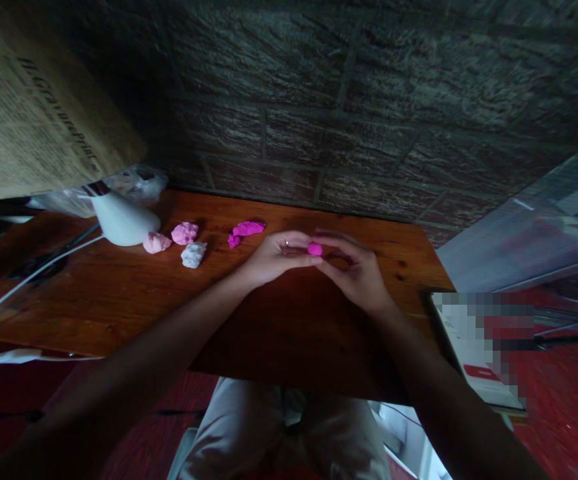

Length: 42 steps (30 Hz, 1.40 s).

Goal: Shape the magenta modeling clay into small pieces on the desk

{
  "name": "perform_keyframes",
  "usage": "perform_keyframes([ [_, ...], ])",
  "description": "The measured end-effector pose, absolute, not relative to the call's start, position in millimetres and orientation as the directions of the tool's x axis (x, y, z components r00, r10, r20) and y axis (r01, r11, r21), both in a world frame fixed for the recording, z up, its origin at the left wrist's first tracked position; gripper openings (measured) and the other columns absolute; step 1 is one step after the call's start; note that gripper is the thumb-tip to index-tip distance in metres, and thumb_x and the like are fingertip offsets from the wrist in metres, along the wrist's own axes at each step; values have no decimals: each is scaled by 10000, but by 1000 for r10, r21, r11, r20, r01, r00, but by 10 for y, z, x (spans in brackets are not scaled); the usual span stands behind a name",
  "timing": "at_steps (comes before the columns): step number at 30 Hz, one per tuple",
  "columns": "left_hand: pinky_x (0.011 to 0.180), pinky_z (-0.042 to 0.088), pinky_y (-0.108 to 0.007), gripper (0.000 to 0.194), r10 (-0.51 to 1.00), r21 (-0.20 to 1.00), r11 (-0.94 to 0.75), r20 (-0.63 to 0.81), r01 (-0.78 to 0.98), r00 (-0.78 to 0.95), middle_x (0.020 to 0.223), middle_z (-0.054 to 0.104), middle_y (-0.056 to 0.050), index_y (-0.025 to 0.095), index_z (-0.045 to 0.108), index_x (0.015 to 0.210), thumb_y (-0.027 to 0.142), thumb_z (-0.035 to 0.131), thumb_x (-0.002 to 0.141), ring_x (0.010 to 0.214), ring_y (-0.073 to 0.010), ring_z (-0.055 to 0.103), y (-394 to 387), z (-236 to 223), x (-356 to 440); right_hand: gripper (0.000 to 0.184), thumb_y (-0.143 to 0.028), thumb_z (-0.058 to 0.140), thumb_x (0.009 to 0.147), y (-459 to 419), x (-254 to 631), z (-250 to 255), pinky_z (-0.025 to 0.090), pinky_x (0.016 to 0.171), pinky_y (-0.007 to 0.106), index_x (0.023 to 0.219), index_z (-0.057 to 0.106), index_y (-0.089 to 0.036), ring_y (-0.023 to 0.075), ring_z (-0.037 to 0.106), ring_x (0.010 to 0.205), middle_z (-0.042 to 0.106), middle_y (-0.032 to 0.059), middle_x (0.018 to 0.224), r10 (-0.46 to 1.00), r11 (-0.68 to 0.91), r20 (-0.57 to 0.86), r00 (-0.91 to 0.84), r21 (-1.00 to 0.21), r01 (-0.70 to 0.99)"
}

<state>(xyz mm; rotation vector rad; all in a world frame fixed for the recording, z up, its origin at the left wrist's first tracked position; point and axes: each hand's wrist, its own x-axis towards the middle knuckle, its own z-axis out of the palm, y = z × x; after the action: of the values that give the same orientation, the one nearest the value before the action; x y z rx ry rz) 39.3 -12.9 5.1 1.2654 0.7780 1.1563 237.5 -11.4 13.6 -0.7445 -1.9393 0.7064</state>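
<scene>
A small, smooth ball of bright pink modelling clay point(315, 249) sits between the fingertips of both hands, above the wooden table. My left hand point(281, 253) pinches it from the left, with a ring on one finger. From the right, the thumb and fingers of my right hand point(356, 267) close on the same ball. To the left of my hands lie magenta clay pieces point(249, 229), one long and one small. Further left rest a pink lump point(185, 233), a paler peach-pink lump point(157, 243) and a white lump point(193, 254).
A lamp with a white base point(123, 219) and a newsprint shade point(43, 120) stands on the left of the table point(169, 300). Its white cord point(33, 270) runs over the front edge. Behind rises a brick-patterned wall point(289, 133). A box-like object point(469, 347), partly blurred out, is at right.
</scene>
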Motion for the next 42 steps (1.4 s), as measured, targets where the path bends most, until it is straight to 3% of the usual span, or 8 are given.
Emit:
perform_keyframes([
  [4, 892, 513, -317, 376, 949, 973, -86, 145, -212, 279, 906, 763, -17, 163, 741, 894, 313, 954, 623, 867, -156, 699, -131, 53, 398, 276, -310, 741, 912, -118, 2376, 127, 598, 1010, 429, 1187, 738, -319, 243, 688, 1234, 718, 58, 1337, 727, 657, 548, -415, -730, 188],
  [9, 913, 519, -322, 364, 919, 966, -65, 155, -248, 364, 974, 783, -54, 163, 776, 942, 386, 918, 692, 920, -179, 712, -153, 70, 402, 226, -346, 763, 899, -127, 2363, 103, 623, 933, 389, 1111, 728, -275, 230, 732, 1126, 700, 83, 1362, 743, 627, 532, -406, -766, 142],
  [15, 876, 520, -307, 318, 910, 975, -95, 167, -201, 380, 940, 791, -65, 162, 799, 895, 411, 899, 723, 874, -176, 708, -148, 77, 373, 246, -353, 749, 912, -157, 2363, 166, 620, 929, 381, 1149, 741, -289, 251, 682, 1242, 688, 95, 1374, 699, 672, 554, -452, -724, 152],
  [22, 971, 530, -361, 381, 871, 978, -58, 149, -203, 468, 1060, 798, -110, 154, 805, 987, 436, 886, 744, 970, -215, 732, -158, 86, 368, 210, -413, 764, 896, -158, 2371, 174, 580, 1023, 441, 1060, 732, -285, 271, 652, 1298, 727, 95, 1298, 713, 655, 537, -451, -740, 154],
  [26, 949, 541, -332, 358, 864, 987, -57, 126, -153, 487, 1053, 801, -105, 157, 814, 983, 429, 881, 761, 939, -190, 729, -176, 109, 345, 229, -389, 755, 906, -165, 2372, 186, 561, 1051, 447, 1111, 738, -289, 258, 656, 1292, 707, 100, 1350, 681, 685, 554, -480, -713, 149],
  [34, 842, 600, -356, 460, 793, 887, 261, 28, -380, 609, 1037, 784, -117, 165, 799, 987, 542, 877, 735, 928, -211, 731, -179, 22, 414, 265, -437, 809, 856, -165, 2355, 156, 540, 1090, 443, 1069, 760, -287, 257, 669, 1276, 730, 80, 1325, 723, 643, 542, -427, -754, 132],
  [42, 884, 589, -371, 383, 798, 872, 261, 46, -413, 601, 1082, 771, -109, 170, 778, 1021, 482, 841, 808, 997, -221, 725, -142, -39, 385, 308, -377, 780, 894, -174, 2351, 178, 545, 1090, 446, 1195, 752, -317, 240, 682, 1246, 737, 56, 1319, 714, 656, 557, -424, -745, 126],
])
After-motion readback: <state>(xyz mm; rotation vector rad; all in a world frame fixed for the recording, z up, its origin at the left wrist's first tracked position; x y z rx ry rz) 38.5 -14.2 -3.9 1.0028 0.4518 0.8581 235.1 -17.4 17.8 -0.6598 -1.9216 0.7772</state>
